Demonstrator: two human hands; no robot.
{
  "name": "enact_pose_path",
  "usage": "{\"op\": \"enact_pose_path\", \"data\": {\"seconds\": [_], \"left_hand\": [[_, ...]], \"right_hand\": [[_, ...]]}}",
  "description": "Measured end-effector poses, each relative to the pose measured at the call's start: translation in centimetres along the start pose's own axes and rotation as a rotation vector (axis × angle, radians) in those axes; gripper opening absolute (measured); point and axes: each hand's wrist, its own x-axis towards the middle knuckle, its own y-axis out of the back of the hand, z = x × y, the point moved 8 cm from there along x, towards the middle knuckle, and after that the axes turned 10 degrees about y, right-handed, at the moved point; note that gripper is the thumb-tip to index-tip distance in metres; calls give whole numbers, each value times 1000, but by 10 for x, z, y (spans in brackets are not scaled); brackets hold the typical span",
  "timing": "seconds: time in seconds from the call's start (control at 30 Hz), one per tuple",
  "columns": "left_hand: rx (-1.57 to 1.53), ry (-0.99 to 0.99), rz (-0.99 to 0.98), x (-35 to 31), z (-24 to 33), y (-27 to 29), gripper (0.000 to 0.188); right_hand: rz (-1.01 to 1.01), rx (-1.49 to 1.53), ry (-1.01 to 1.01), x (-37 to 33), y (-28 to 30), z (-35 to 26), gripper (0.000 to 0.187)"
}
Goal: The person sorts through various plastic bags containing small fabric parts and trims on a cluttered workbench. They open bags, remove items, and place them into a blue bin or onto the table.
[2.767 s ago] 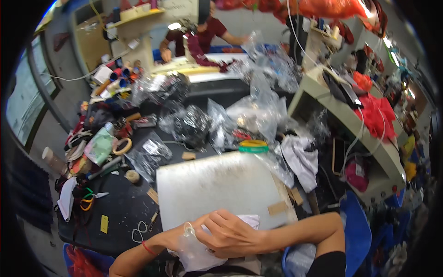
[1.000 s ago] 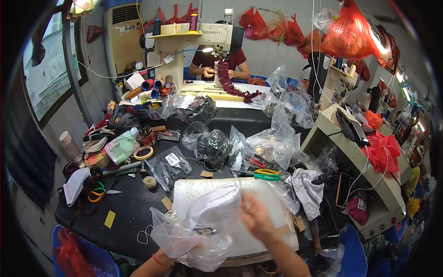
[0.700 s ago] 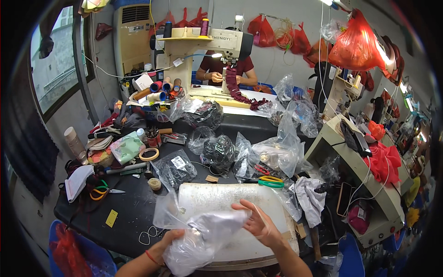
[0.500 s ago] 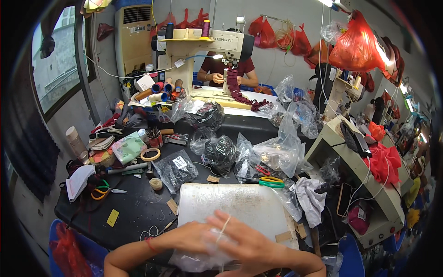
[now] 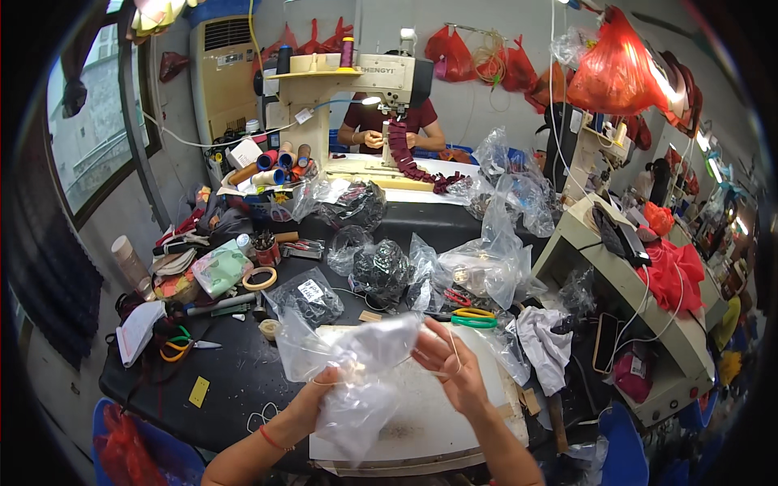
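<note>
My left hand [image 5: 314,398] is closed around the gathered middle of a clear plastic bag [image 5: 352,417] above the work board. The bag flares out over and under my grip; what it contains, if anything, is too blurred to make out. To its right, my right hand [image 5: 452,374] is raised, its fingers apart and slightly bent. A thin pale rubber band [image 5: 459,356] loops over these fingers and seems to run toward the bag. Beneath both hands lies a pale, speckled board [image 5: 429,454] on the black table.
Scissors with orange and green handles [image 5: 175,347] lie at left, with yellow-green scissors [image 5: 474,317] beyond the board. Filled plastic bags [image 5: 381,271] and a white cloth [image 5: 545,344] crowd the table. Across from me, a person [image 5: 429,125] works at a sewing machine [image 5: 381,77].
My hands have moved apart; they overlapped low over the board before. The plastic bag has come up into view in my left hand, and my right hand has swung to the right.
</note>
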Motion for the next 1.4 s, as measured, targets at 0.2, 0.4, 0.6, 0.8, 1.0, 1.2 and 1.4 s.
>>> {"op": "enact_pose_path", "data": {"seconds": [0.2,0.4,0.6,0.8,1.0,1.2,1.4], "left_hand": [[734,27,-391,0,-14,-15,51],[1381,11,-525,27,-30,-31,74],[579,-378,147,23,-8,20,81],[155,-212,211,24,-36,12,53],[295,-221,50,21,-31,-30,80],[525,-229,-242,35,-39,-64,112],[1160,-289,-279,22,-26,-86,113]], "right_hand": [[-687,-887,410,-13,-76,-67,88],[-982,-1256,953,-71,-143,-56,75],[-385,-1249,393,-42,-45,-9,89],[-231,-934,187,-69,-58,39,107],[0,-745,101,-73,-44,35,103],[153,-884,172,-97,-17,0,100],[160,-887,170,-109,-7,-21,101]]}}
